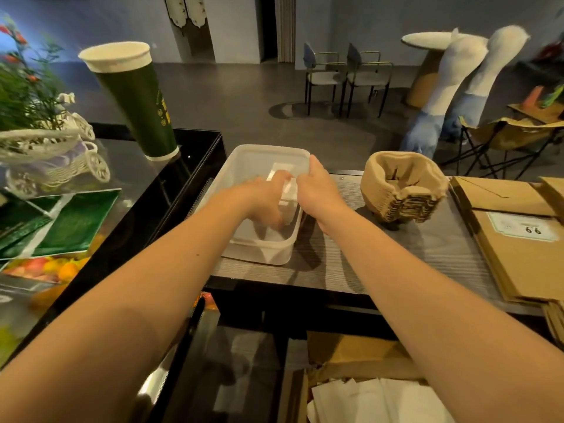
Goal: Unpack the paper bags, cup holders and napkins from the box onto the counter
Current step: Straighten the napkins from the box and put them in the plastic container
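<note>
A translucent plastic container (244,166) stands on the grey counter (381,257) with a white stack of napkins (288,195) inside. My left hand (264,198), blurred, reaches into it and grips the napkins from the left. My right hand (317,190) lies over the container's right wall, thumb inside by the napkins and fingers along the rim. A stack of brown pulp cup holders (403,190) sits right of the container. Flat brown paper bags (518,254) lie at the far right. Below the counter, a cardboard box (345,355) holds white paper items (378,401).
A raised black glass ledge (171,178) at the left carries a tall green paper cup (137,102), a white wicker cart with a plant (52,154) and green leaflets (70,224). Chairs (348,74) and a round table (427,41) stand beyond the counter.
</note>
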`<state>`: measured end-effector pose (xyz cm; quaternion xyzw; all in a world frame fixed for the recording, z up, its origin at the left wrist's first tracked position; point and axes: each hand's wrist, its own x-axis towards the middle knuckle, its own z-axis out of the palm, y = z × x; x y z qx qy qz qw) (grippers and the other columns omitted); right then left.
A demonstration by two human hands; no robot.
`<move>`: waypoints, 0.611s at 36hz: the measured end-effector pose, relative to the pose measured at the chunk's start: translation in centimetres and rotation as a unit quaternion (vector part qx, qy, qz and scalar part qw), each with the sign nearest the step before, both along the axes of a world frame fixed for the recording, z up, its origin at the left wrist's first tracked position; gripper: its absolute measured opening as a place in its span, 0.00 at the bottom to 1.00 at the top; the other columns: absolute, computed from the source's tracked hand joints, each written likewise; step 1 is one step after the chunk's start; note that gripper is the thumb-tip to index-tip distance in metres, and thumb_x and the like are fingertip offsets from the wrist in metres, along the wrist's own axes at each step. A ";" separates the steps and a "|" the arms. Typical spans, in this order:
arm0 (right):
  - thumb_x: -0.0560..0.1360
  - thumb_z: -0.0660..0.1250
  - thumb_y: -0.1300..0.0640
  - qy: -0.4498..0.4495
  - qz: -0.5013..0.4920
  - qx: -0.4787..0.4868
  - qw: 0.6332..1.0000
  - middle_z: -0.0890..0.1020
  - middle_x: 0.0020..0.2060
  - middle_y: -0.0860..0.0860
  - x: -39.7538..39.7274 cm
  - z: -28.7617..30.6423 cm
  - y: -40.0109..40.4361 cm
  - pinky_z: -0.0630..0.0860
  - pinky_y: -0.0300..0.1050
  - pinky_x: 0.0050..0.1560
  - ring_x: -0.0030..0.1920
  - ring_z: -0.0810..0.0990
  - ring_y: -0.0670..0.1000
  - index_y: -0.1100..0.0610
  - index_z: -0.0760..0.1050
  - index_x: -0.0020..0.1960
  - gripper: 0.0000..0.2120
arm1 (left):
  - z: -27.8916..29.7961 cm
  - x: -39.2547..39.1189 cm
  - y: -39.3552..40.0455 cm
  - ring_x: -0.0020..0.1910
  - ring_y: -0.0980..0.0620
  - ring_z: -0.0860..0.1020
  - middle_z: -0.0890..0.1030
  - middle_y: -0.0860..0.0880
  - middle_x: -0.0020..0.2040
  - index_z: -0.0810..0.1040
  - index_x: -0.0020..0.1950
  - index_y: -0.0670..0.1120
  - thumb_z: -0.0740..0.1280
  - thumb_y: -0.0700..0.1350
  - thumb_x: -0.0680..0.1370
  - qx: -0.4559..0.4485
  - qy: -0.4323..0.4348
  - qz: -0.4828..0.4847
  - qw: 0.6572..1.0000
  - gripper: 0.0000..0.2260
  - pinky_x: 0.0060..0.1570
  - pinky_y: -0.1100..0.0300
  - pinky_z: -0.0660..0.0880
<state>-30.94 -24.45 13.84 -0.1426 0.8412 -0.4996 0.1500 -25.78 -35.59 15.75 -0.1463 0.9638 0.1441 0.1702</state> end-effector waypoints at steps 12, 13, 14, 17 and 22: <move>0.86 0.53 0.58 0.004 0.023 0.003 1.000 0.69 0.76 0.51 -0.2 -0.3 0.5 0.76 0.48 0.62 0.69 0.73 0.55 0.49 0.53 0.83 0.27 | -1.1 -0.2 -0.5 0.62 0.39 0.75 0.68 0.43 0.71 0.51 0.80 0.60 0.79 0.48 0.70 0.000 0.060 -0.006 0.998 0.48 0.60 0.43 0.76; 0.86 0.53 0.58 0.007 0.023 0.005 1.000 0.69 0.76 0.51 -0.1 -0.3 0.5 0.77 0.50 0.62 0.68 0.73 0.55 0.49 0.53 0.83 0.27 | -1.1 -0.3 -0.6 0.62 0.39 0.75 0.69 0.43 0.71 0.52 0.80 0.60 0.79 0.48 0.71 0.000 0.064 -0.009 0.998 0.47 0.60 0.43 0.76; 0.86 0.53 0.58 0.008 0.023 0.008 1.000 0.70 0.75 0.51 0.0 -0.3 0.5 0.77 0.49 0.60 0.67 0.74 0.55 0.50 0.53 0.83 0.27 | -1.2 -0.3 -0.7 0.63 0.39 0.74 0.68 0.42 0.71 0.52 0.80 0.60 0.78 0.48 0.71 -0.002 0.067 -0.011 0.998 0.46 0.61 0.43 0.76; 0.86 0.52 0.58 0.001 0.028 0.014 1.000 0.68 0.77 0.52 -0.1 -0.2 0.7 0.69 0.43 0.56 0.71 0.71 0.55 0.51 0.50 0.84 0.27 | -1.0 0.1 -0.7 0.73 0.38 0.64 0.57 0.42 0.77 0.49 0.81 0.60 0.76 0.51 0.74 -0.064 0.076 -0.031 0.995 0.45 0.67 0.43 0.71; 0.87 0.51 0.57 0.005 0.025 0.022 0.999 0.64 0.79 0.55 -0.2 -0.2 0.9 0.69 0.46 0.62 0.75 0.68 0.57 0.53 0.46 0.84 0.28 | 0.0 -0.1 -0.2 0.81 0.43 0.47 0.42 0.46 0.83 0.44 0.83 0.52 0.73 0.54 0.76 -0.147 0.077 -0.132 0.977 0.46 0.76 0.47 0.56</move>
